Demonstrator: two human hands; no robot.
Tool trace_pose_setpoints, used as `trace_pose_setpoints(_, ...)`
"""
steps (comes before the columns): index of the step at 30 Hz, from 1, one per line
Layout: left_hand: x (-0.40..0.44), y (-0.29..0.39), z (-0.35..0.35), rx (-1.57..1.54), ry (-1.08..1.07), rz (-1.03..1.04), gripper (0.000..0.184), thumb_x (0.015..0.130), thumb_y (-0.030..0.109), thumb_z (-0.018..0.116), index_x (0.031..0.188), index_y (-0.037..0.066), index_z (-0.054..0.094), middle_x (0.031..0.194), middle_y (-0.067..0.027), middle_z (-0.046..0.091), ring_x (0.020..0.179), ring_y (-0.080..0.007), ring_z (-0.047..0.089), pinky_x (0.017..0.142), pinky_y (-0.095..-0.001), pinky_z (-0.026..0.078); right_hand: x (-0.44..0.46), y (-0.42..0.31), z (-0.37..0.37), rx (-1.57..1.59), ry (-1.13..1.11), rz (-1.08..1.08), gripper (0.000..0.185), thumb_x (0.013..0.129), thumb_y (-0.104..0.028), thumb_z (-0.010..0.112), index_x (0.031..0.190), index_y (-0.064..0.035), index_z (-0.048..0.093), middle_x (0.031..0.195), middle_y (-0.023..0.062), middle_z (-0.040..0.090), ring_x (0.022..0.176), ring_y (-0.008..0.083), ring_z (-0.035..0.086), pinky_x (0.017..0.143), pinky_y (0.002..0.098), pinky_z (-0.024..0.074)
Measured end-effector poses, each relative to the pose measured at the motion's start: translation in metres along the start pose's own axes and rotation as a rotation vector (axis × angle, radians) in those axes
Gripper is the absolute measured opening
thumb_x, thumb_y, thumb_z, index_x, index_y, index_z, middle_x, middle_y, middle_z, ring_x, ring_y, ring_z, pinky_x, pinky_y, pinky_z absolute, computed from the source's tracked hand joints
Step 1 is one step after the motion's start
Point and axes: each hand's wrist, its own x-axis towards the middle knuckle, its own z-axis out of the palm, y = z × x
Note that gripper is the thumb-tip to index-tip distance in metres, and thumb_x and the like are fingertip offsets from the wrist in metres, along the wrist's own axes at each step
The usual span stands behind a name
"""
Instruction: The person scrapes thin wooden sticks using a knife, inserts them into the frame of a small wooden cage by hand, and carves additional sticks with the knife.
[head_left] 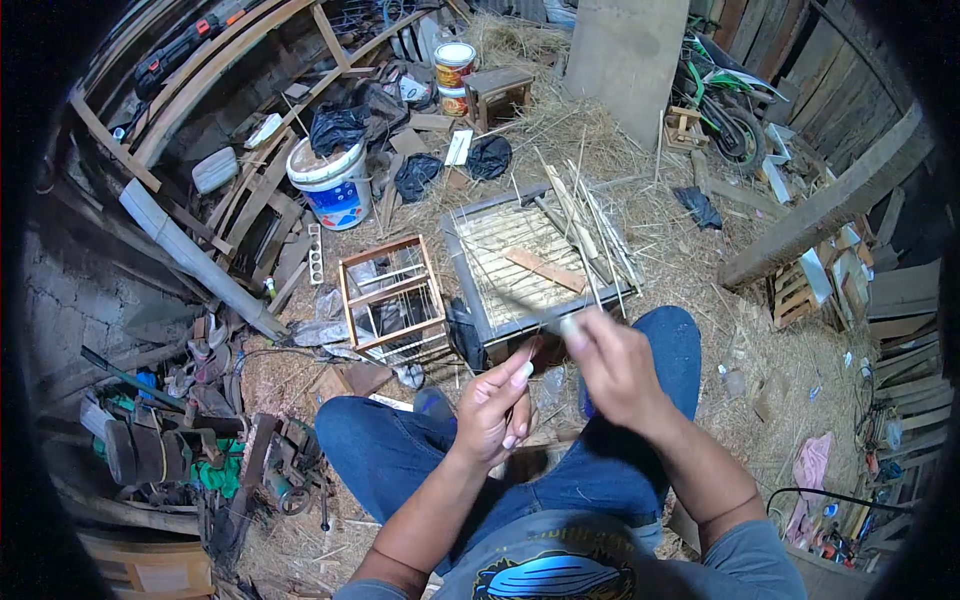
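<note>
My right hand is closed around a long, thin, dark blade-like tool, smeared by motion, which points forward and left. Just to the left, my left hand has its thumb and finger pinched together. A fine sliver seems to rise from that pinch, too small to name. Both hands are above my lap, close to each other. Beyond them lies a square frame with a slatted panel; a flat wooden strip and several thin sticks rest on it.
Left of the slatted panel stands a small wooden frame with rods. Farther back are a white bucket, stacked paint cans and a stool. A slanted post and a motorcycle are at right. Straw covers the floor.
</note>
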Motion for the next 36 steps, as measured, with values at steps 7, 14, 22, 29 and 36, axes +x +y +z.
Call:
trace_pose_setpoints(7,0.001,-0.004,0.005,0.018,0.007,-0.03,0.047,0.103,0.008,0.042,0.148,-0.002,0.039,0.047,-0.0012,0.044,0.034,-0.009,0.035,0.039,-0.0243,0.032,-0.024,0.006,0.0,-0.192,-0.101,-0.258,0.017,0.091,-0.025,0.065,0.091,-0.0088,0.063,0.07,0.0107,0.061,0.061,0.0303,0.06,0.054,0.0409,0.0447)
trace_pose_setpoints(14,-0.003,0.002,0.003,-0.156,-0.073,-0.138,0.052,0.103,0.008,0.04,0.152,-0.002,0.031,0.047,0.0003,0.04,0.035,-0.0091,0.034,0.039,-0.0241,0.031,-0.019,0.011,-0.004,-0.248,-0.11,-0.322,0.02,0.091,-0.029,0.066,0.087,-0.0093,0.063,0.069,0.0089,0.061,0.059,0.0293,0.059,0.053,0.0401,0.0446)
trace_pose_setpoints(22,0.002,0.005,0.003,-0.309,-0.067,-0.189,0.05,0.105,0.009,0.038,0.153,0.0,0.029,0.046,0.0017,0.04,0.034,-0.0084,0.034,0.037,-0.0242,0.032,-0.013,0.026,-0.004,-0.332,-0.055,-0.35,0.02,0.09,-0.032,0.066,0.086,-0.0125,0.062,0.067,0.0072,0.061,0.058,0.0282,0.061,0.051,0.0409,0.0463)
trace_pose_setpoints(29,-0.006,0.001,-0.006,-0.261,-0.063,-0.092,0.042,0.106,0.008,0.038,0.146,-0.002,0.042,0.045,0.0018,0.04,0.031,-0.0078,0.035,0.035,-0.0237,0.033,-0.004,0.04,-0.024,-0.334,0.083,-0.117,0.022,0.095,-0.033,0.062,0.087,-0.0126,0.065,0.067,0.0098,0.063,0.06,0.0312,0.064,0.052,0.0438,0.0464)
trace_pose_setpoints(36,-0.007,0.002,0.004,-0.113,0.025,-0.093,0.049,0.102,0.007,0.038,0.15,-0.003,0.034,0.047,-0.0015,0.042,0.03,-0.0095,0.034,0.033,-0.0246,0.034,-0.021,0.018,0.002,-0.232,-0.062,-0.29,0.019,0.09,-0.027,0.067,0.09,-0.0088,0.064,0.07,0.0097,0.061,0.06,0.0292,0.06,0.055,0.0405,0.0464)
